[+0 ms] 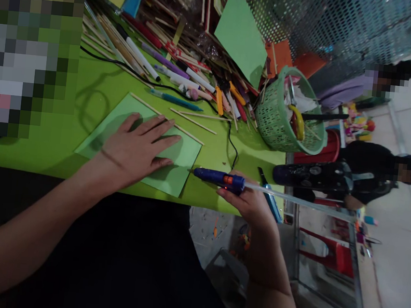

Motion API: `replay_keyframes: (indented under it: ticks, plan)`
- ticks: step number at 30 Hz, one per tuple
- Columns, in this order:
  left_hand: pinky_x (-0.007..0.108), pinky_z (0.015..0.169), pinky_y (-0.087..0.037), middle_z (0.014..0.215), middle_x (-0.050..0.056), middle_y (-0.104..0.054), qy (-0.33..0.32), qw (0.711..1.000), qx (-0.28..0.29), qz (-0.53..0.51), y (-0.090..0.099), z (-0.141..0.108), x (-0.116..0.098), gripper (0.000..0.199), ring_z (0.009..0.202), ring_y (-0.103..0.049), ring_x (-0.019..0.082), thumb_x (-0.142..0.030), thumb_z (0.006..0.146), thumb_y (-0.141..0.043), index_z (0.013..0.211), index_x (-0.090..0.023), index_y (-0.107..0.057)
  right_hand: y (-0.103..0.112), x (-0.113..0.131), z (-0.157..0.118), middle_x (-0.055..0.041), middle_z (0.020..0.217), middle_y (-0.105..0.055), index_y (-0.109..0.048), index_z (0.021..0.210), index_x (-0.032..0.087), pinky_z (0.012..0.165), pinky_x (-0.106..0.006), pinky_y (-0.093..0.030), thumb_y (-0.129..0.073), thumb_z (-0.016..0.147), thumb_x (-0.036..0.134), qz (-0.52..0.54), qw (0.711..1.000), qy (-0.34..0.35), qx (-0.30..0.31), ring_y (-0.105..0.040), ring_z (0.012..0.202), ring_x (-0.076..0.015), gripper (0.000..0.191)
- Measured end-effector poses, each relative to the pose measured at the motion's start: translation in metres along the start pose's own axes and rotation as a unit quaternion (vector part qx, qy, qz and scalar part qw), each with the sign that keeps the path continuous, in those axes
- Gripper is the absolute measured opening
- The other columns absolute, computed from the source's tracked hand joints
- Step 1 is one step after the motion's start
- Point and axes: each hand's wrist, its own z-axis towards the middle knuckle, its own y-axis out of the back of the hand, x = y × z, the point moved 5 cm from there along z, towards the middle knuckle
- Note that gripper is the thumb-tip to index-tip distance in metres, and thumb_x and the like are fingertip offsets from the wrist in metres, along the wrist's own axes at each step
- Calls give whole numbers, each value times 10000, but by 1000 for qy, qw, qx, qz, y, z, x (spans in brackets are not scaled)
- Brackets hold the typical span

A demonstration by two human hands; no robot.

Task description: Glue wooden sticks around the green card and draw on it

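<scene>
Head view, left fingers [166, 143] splayed on paper [178, 166], right fingers [235, 200] gripping glue gun [210, 176] at paper's edge

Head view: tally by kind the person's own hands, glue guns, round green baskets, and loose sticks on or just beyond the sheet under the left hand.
Own hands: 2 (left hand, right hand)
Glue gun: 1
Round green basket: 1
Loose sticks: 3 (one on the sheet, two beyond)
Total: 7
</scene>
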Motion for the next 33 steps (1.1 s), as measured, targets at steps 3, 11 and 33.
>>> replay_keyframes:
  ticks: [3, 11, 33]
  plan:
    - [613, 1279, -196, 1711, 31, -351, -2, 1000, 0, 6, -1, 0, 0, 478, 1566, -324, 329, -425, 1078, -417, 1523, -270, -496, 0, -1, 0, -18, 804, -599, -564, 816, 238, 700, -329, -414, -664, 944, 533, -1, 1000, 6, -5, -573, 748, -200, 337]
    - [603, 1259, -239, 1721, 59, -315, -9, 997, -1, 73, -9, 2, 3, 510, 1575, -325, 307, -468, 1063, -461, 1524, -260, -518, -1, 1, 0, -10, 798, -584, -549, 809, 236, 689, -325, -398, -668, 960, 502, -8, 999, 38, -1, -560, 744, -190, 328]
    - [567, 1284, -152, 1718, 79, -328, -3, 998, 6, 64, -10, 2, 2, 618, 1593, -282, 291, -604, 1061, -390, 1564, -256, -475, -1, -5, -5, -9, 787, -609, -596, 803, 242, 692, -331, -447, -719, 894, 498, 47, 999, -11, -23, -568, 729, -186, 299]
